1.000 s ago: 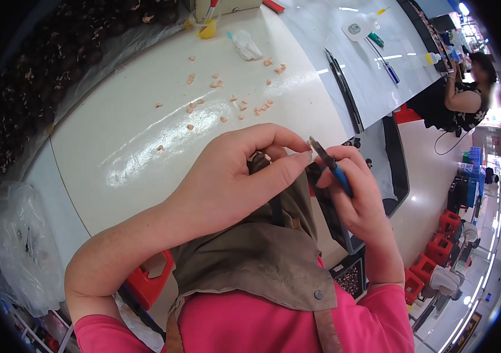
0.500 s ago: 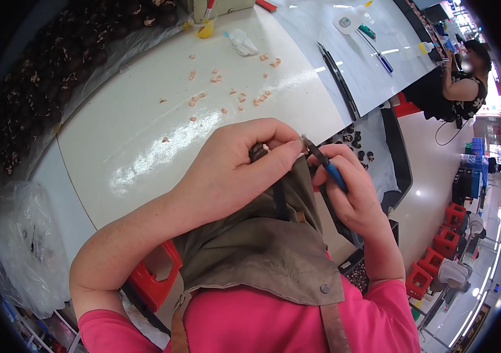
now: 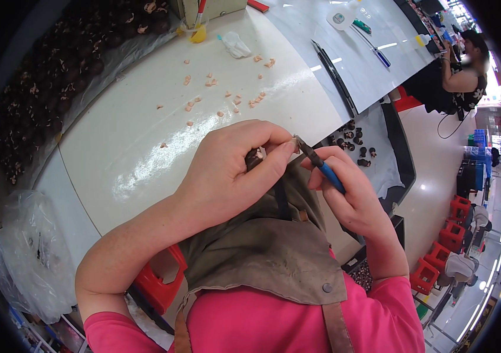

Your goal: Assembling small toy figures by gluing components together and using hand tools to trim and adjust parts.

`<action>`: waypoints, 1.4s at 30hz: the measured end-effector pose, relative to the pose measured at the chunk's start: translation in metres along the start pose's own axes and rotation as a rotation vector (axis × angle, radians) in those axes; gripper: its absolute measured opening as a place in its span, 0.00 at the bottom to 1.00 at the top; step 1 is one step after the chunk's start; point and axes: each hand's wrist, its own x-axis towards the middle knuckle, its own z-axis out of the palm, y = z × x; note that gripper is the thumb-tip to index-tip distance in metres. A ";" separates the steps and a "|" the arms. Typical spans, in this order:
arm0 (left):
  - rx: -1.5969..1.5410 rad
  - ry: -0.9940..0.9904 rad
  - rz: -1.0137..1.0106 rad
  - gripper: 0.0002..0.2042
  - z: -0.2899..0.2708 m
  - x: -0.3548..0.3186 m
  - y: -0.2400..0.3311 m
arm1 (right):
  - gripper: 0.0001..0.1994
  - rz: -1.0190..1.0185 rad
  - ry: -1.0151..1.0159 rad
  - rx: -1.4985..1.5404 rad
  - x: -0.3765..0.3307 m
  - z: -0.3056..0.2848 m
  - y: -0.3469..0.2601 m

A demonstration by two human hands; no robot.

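My left hand (image 3: 233, 170) is closed around a small dark piece with a pale part (image 3: 256, 156), pinched between thumb and fingers in front of my chest. My right hand (image 3: 347, 191) grips blue-handled cutters (image 3: 320, 163), whose metal tip touches the small piece at my left fingertips. Both hands hover over my brown apron (image 3: 262, 247), just off the near edge of the white table (image 3: 162, 159).
Small pale offcuts (image 3: 227, 97) lie scattered on the white table. A mass of dark pieces (image 3: 44, 82) fills the far left. A dark tray with several dark pieces (image 3: 359, 144) sits to the right. Another person (image 3: 462, 65) sits at the far right bench.
My hands stay together on the small piece. The cutters' tip has shifted slightly against it, and the view has moved a little closer over the hands.
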 end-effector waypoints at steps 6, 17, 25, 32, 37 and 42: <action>-0.014 -0.003 -0.039 0.06 0.000 0.000 0.002 | 0.09 0.023 -0.022 0.002 0.001 -0.002 0.000; -0.012 -0.021 -0.067 0.07 -0.002 -0.001 0.002 | 0.09 0.020 -0.053 -0.013 0.002 -0.003 -0.003; -0.015 -0.015 -0.072 0.08 -0.002 -0.003 0.004 | 0.09 0.011 -0.045 -0.058 0.000 -0.004 -0.004; -0.007 -0.035 -0.084 0.08 -0.003 -0.001 0.003 | 0.08 0.013 -0.045 -0.085 0.001 -0.006 -0.002; -0.006 -0.027 -0.065 0.08 -0.003 -0.002 0.003 | 0.08 -0.005 -0.040 -0.079 0.002 -0.006 -0.004; -0.003 -0.034 -0.054 0.07 -0.003 -0.001 0.001 | 0.08 0.004 -0.045 -0.079 0.002 -0.006 -0.004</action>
